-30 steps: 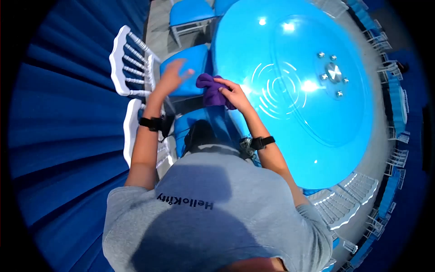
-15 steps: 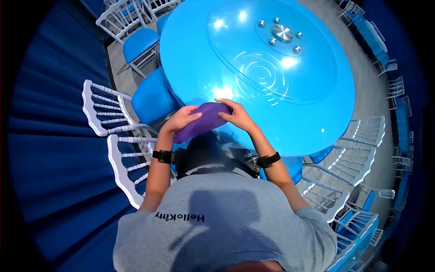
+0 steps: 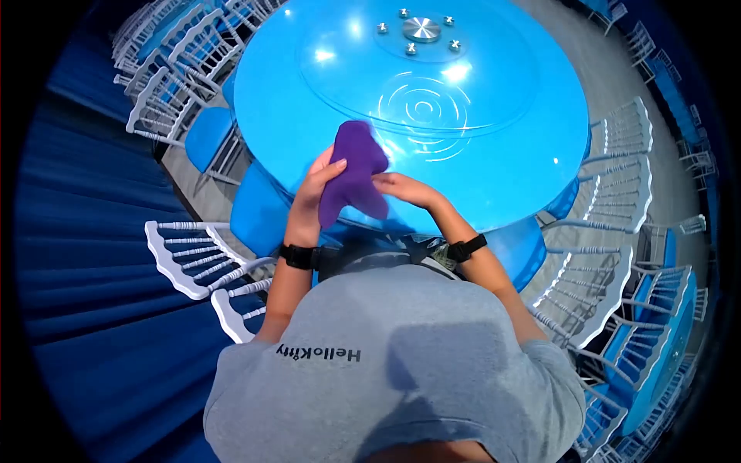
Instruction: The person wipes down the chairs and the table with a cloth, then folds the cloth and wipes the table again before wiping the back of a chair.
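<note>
A purple cloth (image 3: 355,174), softly folded, is held up over the near edge of the blue round table (image 3: 309,116). My left hand (image 3: 318,184) grips it along its left side, the thumb lying on top and the other fingers hidden behind. At the cloth's right edge is my right hand (image 3: 407,190), its fingers stretched toward the fabric. Those fingertips are at or just beside the edge; whether they touch it I cannot make out.
A clear turntable (image 3: 494,123) with a metal hub (image 3: 421,30) and several small metal pieces around it covers the table's far part. White chairs (image 3: 181,258) with blue seats stand on both sides. A dark blue curtain (image 3: 93,255) hangs at the left.
The cloth has gone from lying sideways between both hands to standing upright in my left hand. My right hand has come off its top edge. The view has shifted over the table.
</note>
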`<state>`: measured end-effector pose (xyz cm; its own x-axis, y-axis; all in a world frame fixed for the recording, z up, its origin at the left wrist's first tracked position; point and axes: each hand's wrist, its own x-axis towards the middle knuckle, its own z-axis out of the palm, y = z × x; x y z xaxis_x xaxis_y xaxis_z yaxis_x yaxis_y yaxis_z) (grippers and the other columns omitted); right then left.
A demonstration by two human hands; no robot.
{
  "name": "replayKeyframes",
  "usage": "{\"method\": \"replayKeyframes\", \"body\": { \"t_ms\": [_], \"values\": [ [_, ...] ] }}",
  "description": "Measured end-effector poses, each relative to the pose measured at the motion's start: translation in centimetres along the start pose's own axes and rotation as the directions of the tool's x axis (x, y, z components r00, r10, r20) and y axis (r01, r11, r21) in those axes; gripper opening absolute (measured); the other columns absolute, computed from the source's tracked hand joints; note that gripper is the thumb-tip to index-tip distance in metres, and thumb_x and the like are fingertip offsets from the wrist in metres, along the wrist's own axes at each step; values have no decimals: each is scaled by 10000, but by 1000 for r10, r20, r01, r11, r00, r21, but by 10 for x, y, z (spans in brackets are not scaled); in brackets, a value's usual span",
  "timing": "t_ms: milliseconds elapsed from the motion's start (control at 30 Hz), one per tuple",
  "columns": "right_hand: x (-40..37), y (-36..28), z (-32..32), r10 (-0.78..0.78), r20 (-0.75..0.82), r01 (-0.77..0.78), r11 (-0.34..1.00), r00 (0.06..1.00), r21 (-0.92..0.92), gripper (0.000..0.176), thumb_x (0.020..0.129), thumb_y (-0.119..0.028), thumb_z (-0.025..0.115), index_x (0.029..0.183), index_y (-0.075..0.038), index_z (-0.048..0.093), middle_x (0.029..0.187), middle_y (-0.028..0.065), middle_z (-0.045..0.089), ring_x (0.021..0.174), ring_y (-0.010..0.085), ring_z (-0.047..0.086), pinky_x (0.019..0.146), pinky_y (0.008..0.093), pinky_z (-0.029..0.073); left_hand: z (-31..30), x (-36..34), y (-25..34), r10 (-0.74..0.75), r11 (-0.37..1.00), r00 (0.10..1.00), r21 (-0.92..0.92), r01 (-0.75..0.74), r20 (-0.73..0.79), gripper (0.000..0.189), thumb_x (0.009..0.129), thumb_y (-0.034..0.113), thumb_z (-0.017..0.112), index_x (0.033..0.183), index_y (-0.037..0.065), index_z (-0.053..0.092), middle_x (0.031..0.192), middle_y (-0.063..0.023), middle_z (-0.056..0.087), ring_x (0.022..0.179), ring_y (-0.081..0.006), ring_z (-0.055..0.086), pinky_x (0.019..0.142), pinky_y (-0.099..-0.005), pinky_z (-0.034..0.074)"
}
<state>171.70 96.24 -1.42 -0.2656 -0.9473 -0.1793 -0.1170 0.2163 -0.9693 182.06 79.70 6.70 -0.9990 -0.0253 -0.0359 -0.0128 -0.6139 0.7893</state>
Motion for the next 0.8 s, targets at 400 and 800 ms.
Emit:
{"method": "replayKeyframes", "body": {
  "t_ms": [400,800],
  "values": [
    [-30,-33,-33,2,-434,269,782,901,562,356,820,-128,589,1148,-11,513,1027,51,592,915,146,561,828,279,442,0,34,-29,624,62,781,996,-64,11,568,792,171,643,1256,-5,368,1073,-140,534,969,-202,539,786,-307,446],
    [-66,-91,2,-187,-435,-108,816,881,-568,240,699,-169,637,853,5,577,761,158,607,715,305,587,631,362,462,53,20,-45,318,633,948,738,-233,27,151,800,89,637,866,-11,545,765,-25,554,719,-76,517,620,-212,422]
  ]
}}
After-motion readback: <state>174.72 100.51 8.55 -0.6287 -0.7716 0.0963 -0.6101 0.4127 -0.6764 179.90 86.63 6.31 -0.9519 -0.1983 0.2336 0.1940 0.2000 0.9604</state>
